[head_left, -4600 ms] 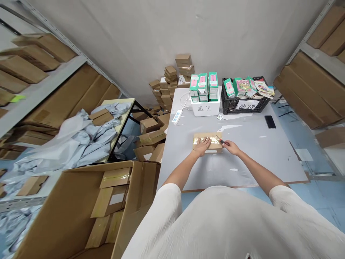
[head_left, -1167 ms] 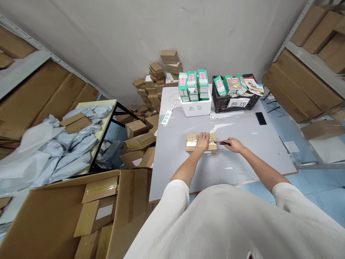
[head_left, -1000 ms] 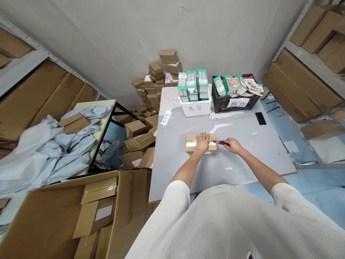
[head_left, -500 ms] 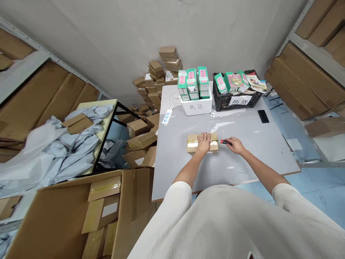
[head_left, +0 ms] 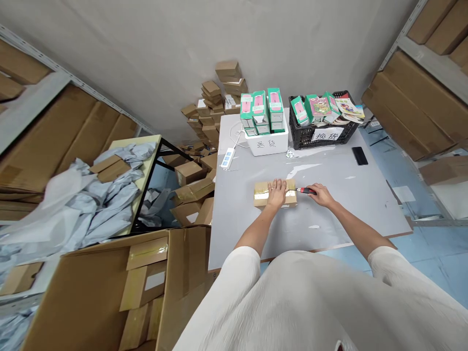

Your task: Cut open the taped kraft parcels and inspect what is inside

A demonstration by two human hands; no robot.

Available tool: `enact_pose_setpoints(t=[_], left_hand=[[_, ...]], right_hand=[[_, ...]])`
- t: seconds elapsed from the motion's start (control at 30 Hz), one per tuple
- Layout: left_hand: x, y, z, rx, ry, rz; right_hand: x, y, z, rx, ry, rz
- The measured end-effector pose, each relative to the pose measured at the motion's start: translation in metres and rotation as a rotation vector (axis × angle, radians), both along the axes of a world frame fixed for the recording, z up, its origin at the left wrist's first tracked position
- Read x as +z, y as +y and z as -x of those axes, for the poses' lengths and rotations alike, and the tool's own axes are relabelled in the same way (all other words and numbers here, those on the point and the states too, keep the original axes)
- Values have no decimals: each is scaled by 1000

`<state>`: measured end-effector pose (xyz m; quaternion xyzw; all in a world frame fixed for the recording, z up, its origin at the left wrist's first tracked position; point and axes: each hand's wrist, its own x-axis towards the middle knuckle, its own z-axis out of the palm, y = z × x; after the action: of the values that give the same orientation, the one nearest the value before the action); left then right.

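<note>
On the grey table [head_left: 241, 234] lies a small taped cardboard box [head_left: 261, 187], long side towards me. My left hand [head_left: 277, 192] rests on its top, fingers laid out towards the far edge and pressing it down. A red and black utility knife [head_left: 306, 190] is gripped in my right hand [head_left: 321, 196], just right of the box. The knife's front end reaches the tape at the box's right end; its tip is too small to make out clearly.
Behind the box stand a white bin [head_left: 268, 145] of green and pink boxes and a black crate [head_left: 305, 138] of boxes and booklets. A phone [head_left: 360, 156] and a power strip [head_left: 227, 158] lie on the table. Left of me is a large open carton [head_left: 91, 297].
The view has shifted slightly. My left hand stays on the box, and the knife in my right hand remains at the box's right end with hardly any movement.
</note>
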<state>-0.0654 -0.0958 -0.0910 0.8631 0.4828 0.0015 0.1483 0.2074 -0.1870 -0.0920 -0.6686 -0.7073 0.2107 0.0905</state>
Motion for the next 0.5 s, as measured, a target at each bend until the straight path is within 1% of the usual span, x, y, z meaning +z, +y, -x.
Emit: enact_pose_setpoints(t=[0.13,0.27,0.3,0.4,0.5], left_hand=[[-2,-1,0,-10,2,-24],[-5,-2,0,-2,31,-62],[-6,-3,1,-3,36,-67],[-7,-6,2,-1,40,-73],[-5,-12,3,32,50,-61]], right_hand=[[-3,5,-8,-62,22,-77],[-10,16,-11,-102,101,-129],[-13,18,-12,-136,118,-130],[-25,18,-18,-302,121,-96],[-40,10,-28,-453,87,39]])
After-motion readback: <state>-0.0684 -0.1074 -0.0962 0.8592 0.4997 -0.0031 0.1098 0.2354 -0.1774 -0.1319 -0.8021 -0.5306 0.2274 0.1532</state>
